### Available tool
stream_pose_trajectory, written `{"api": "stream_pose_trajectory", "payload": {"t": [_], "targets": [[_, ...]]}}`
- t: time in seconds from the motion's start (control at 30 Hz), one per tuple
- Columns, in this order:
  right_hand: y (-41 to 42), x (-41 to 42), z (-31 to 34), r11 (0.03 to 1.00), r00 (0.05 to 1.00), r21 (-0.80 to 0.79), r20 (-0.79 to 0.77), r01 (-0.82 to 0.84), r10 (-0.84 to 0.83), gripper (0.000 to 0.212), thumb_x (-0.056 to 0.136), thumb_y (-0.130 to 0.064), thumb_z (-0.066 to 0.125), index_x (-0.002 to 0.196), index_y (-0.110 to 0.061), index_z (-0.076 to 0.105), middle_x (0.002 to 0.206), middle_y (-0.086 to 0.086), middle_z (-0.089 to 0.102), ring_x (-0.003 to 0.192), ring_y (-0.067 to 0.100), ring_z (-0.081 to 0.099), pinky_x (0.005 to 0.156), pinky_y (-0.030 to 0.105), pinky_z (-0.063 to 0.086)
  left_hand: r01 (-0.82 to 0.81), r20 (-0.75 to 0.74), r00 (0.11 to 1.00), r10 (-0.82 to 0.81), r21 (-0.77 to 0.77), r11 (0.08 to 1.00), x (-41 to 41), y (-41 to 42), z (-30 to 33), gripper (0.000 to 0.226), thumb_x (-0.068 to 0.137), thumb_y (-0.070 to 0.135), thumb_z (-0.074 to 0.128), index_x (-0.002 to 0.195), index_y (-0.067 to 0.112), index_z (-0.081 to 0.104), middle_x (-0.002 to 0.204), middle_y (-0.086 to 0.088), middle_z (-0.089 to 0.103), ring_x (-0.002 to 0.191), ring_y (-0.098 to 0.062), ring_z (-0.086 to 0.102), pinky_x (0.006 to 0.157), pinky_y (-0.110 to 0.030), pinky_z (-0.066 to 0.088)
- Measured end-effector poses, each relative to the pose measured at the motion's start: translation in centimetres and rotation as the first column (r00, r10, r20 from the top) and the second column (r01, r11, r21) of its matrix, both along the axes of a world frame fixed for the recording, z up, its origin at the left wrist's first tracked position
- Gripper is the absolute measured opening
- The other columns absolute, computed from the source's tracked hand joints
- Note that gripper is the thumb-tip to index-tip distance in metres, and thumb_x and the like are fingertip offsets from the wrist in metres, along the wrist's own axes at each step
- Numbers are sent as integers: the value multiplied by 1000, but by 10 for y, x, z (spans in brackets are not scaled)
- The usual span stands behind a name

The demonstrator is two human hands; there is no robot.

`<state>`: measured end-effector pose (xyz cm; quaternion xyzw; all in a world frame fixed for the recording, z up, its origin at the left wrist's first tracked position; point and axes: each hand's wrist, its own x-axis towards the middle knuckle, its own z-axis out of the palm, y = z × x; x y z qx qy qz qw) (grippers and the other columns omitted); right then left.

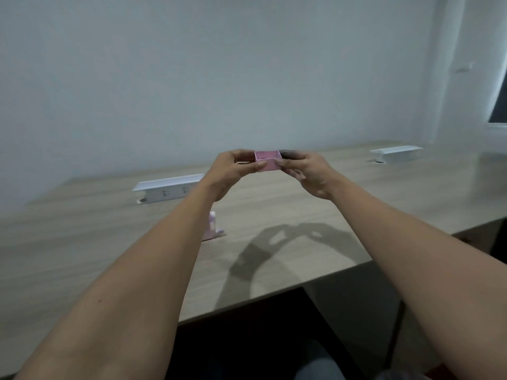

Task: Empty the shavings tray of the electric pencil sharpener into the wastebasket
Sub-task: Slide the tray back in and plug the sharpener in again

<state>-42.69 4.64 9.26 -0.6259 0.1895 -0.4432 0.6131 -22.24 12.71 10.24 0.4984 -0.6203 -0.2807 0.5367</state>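
Pink tray (267, 160) | both hands' grip clamped | left forearm (153, 259) hides, probably, sharpener (212, 226)

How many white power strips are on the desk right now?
2. One power strip lies at the back left, beyond the left forearm; the other sits far right near the wall. The arms may hide more.

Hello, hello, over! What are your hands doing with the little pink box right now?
Left hand and right hand both pinching the pink tray, held up over the desk. Sharpener body half hidden behind left forearm. No wastebasket in view.
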Motion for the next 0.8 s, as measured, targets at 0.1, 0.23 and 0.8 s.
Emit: {"api": "stream_pose_trajectory", "payload": {"t": [0.1, 0.23, 0.8], "targets": [[2, 48, 3, 998, 998, 5, 3, -62, 62, 45, 83, -4, 76, 125, 6, 65, 128, 17, 68, 123, 23, 63, 108, 30, 46, -96, 8, 995, 96, -4, 995, 43, 22, -1, 47, 83, 27, 82, 125, 9, 70, 118, -4, 76, 107, -10, 72, 93, -21, 52], [9, 103, -9, 991, 993, 57, 8, -119, 119, 43, 81, -1, 76, 123, 6, 65, 125, 17, 69, 126, 25, 61, 109, 32, 45, -211, -30, 977, 212, 21, 977, 100, 53, -12, 49, 80, 29, 84, 124, 11, 71, 117, -3, 77, 110, -15, 72, 101, -30, 53], [6, 166, -89, 986, 938, -108, -335, -128, 85, 52, 78, -15, 83, 127, -4, 67, 125, 1, 70, 120, 12, 63, 98, 22, 42, -408, -92, 901, 424, 154, 900, 198, 118, -108, 45, 85, 14, 79, 127, 2, 66, 120, -12, 73, 103, -14, 70, 86, -16, 54]]}}
